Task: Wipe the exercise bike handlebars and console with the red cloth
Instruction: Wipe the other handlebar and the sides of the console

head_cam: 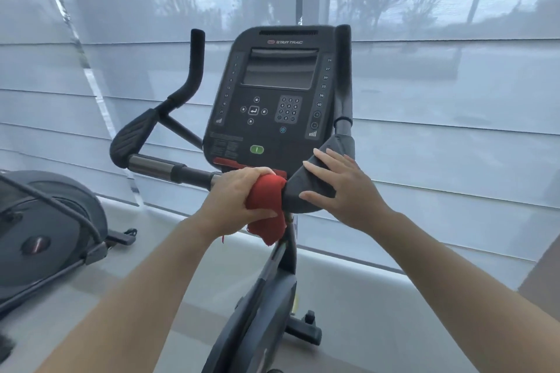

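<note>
The exercise bike's black console (272, 100) with a dark screen and keypad stands in the middle of the view. Its handlebars (169, 168) run left along a chrome and black bar, then bend up into a padded grip and an upright horn. My left hand (239, 200) grips the red cloth (268, 206), bunched around the bar just below the console, with a loose end hanging down. My right hand (342, 188) lies flat with fingers spread on the right padded elbow rest (306, 191), holding nothing.
Sheer window blinds (454, 130) hang close behind the bike. Another exercise machine (45, 227) stands on the floor at the left. The bike's frame and foot (272, 312) run down between my forearms. A brown surface (542, 275) shows at the right edge.
</note>
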### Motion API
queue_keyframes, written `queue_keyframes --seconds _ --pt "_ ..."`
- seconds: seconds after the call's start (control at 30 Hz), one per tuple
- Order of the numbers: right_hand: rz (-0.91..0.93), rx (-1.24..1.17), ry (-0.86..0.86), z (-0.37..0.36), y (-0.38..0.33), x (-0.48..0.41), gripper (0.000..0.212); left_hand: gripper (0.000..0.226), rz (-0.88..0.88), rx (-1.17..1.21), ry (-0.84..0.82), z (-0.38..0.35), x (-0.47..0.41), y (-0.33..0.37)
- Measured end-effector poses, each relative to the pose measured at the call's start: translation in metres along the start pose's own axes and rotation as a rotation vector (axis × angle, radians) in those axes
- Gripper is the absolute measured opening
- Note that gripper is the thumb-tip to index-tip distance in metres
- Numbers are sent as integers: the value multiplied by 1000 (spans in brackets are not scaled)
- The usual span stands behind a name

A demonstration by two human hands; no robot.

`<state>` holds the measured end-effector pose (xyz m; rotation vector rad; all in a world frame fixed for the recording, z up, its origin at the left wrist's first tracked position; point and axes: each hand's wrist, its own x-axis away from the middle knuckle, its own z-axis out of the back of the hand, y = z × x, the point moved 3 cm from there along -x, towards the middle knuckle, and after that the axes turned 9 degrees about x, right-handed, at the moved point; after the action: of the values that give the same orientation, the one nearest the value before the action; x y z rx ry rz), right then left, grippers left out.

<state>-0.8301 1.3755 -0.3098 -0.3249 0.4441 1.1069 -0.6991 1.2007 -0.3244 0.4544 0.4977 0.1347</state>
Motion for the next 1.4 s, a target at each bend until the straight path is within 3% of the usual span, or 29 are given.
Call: queue_keyframes --seconds 0.2,0.4,0.5,0.6,0.8,0.97,1.13,1.4 --pt "15 -26 19 0 2 2 69 61 27 77 77 -7 11 10" --pt "-24 -222 77 15 11 -10 35 60 157 18 -170 8 -8 12" --pt "-79 -242 80 5 3 -22 37 63 176 -8 -244 8 -18 10" --pt "-106 -113 163 -5 -7 -26 48 66 188 -9 -269 8 -21 11" --pt "-76 -20 232 -7 -8 -22 42 67 1 -46 -14 0 -2 5" --pt "-78 -38 242 -7 -9 -22 42 67 27 16 -144 22 -7 -20" --pt "-100 -24 277 -7 -11 -20 38 64 124 -28 -120 42 -5 -55" --pt "-134 -11 304 -11 -11 -20 41 63 -56 -125 -143 10 -13 -1"
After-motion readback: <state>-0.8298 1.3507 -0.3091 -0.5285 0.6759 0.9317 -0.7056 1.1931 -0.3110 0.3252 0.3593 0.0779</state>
